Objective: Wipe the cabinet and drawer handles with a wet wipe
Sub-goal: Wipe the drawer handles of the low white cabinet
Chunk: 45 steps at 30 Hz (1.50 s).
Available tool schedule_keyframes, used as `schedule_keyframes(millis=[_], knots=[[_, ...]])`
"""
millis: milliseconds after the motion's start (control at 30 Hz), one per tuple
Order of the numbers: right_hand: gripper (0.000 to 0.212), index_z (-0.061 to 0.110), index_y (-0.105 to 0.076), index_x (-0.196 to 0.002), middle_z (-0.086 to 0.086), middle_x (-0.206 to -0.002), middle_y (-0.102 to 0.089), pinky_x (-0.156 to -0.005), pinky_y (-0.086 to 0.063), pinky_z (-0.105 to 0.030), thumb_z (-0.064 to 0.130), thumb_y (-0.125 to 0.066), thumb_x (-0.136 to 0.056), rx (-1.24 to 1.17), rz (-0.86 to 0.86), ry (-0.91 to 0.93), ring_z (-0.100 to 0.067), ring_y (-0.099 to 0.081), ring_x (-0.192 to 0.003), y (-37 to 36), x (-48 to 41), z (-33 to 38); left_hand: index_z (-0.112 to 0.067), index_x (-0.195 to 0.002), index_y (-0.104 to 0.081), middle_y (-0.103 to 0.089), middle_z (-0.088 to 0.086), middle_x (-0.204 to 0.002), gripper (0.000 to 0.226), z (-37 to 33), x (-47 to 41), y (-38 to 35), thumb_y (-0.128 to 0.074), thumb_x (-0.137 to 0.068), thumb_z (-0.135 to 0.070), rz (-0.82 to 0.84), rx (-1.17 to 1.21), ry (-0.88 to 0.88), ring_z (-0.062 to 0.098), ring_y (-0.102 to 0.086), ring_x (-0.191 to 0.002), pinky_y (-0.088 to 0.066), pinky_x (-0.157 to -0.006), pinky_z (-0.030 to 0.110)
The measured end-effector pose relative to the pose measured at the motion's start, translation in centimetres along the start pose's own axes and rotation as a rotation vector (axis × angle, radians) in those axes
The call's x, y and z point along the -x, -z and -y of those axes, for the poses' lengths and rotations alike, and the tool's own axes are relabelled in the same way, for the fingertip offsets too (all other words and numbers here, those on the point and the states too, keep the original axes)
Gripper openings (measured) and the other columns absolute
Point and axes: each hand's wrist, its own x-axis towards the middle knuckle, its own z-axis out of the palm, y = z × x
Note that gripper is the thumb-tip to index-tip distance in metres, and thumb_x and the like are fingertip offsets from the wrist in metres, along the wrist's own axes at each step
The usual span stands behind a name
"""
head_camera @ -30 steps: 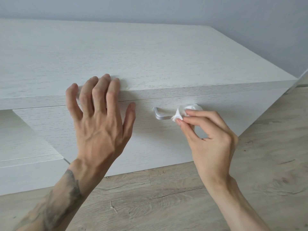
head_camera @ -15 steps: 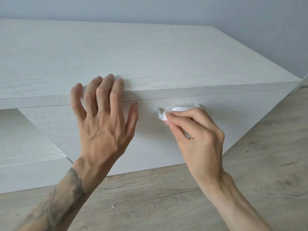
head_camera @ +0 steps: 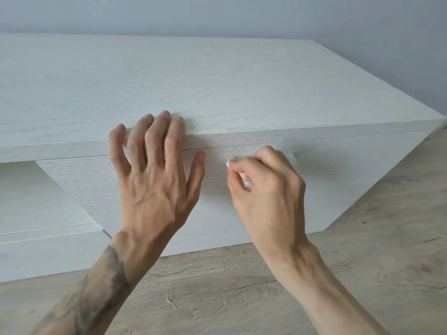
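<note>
While the left hand (head_camera: 154, 189) lies spread over the front of the pale white wood-grain cabinet (head_camera: 217, 88), its fingers (head_camera: 159, 131) are straight and released, grasping nothing, with their tips on the edge of the top. Just to its right, against the flat white drawer front (head_camera: 338, 170), the right hand (head_camera: 268, 194) has its fingers clenched round a crumpled white wet wipe (head_camera: 247, 182). The hand covers the pale drawer handle (head_camera: 294, 157), of which only a blurred right end shows beside the knuckles. Grey-brown wooden floor (head_camera: 362, 274) lies below.
</note>
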Motion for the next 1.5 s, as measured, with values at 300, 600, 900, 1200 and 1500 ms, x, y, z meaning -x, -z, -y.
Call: schedule_keyframes(millis=[300, 600, 900, 1200, 1500], knots=[[0.008, 0.009, -0.078, -0.084, -0.005, -0.079, -0.063, -0.062, -0.055, -0.04, 0.002, -0.078, -0.088, -0.008, 0.0, 0.019, -0.026, -0.061, -0.071, 0.1, 0.6, -0.2, -0.001, -0.151, -0.05, -0.052, 0.019, -0.152, 0.057, 0.0, -0.1, 0.1, -0.05, -0.111, -0.041, 0.001, -0.006, -0.003, 0.039, -0.043, -0.143, -0.017, -0.126, 0.057], [0.006, 0.003, -0.079, -0.089, -0.008, -0.082, -0.063, -0.062, -0.057, -0.039, 0.0, -0.076, -0.092, -0.091, -0.022, 0.068, -0.026, -0.064, -0.074, -0.2, 1.2, -1.2, -0.002, -0.152, -0.049, -0.052, 0.018, -0.152, 0.057, 0.3, 0.1, -0.2, -0.053, -0.112, -0.043, -0.012, -0.006, -0.01, 0.039, -0.043, -0.142, -0.017, -0.126, 0.057], [0.007, 0.006, -0.081, -0.09, -0.006, -0.083, -0.067, -0.068, -0.056, -0.04, 0.002, -0.076, -0.094, -0.086, -0.034, 0.091, -0.026, -0.067, -0.077, 0.0, 1.4, -1.6, -0.003, -0.153, -0.048, -0.051, 0.017, -0.152, 0.056, 0.3, 0.0, -0.2, -0.055, -0.112, -0.041, -0.011, 0.009, 0.003, 0.038, -0.041, -0.143, -0.015, -0.126, 0.056], [0.008, 0.008, -0.082, -0.09, -0.004, -0.083, -0.07, -0.071, -0.054, -0.042, 0.006, -0.076, -0.095, -0.045, -0.085, 0.16, -0.025, -0.069, -0.075, -0.3, 1.3, -2.2, -0.003, -0.152, -0.049, -0.052, 0.018, -0.152, 0.056, 0.3, 0.1, -0.3, -0.054, -0.112, -0.042, -0.011, -0.005, -0.004, 0.038, -0.042, -0.142, -0.015, -0.126, 0.056], [0.009, 0.007, -0.083, -0.101, -0.007, -0.093, -0.074, -0.072, -0.056, -0.042, 0.008, -0.074, -0.099, -0.099, -0.075, 0.234, -0.023, -0.071, -0.083, -0.4, 1.5, -3.3, -0.004, -0.152, -0.05, -0.053, 0.018, -0.15, 0.056, 0.6, 0.0, -0.3, -0.054, -0.112, -0.043, -0.024, 0.004, -0.015, 0.037, -0.04, -0.141, -0.016, -0.125, 0.055]])
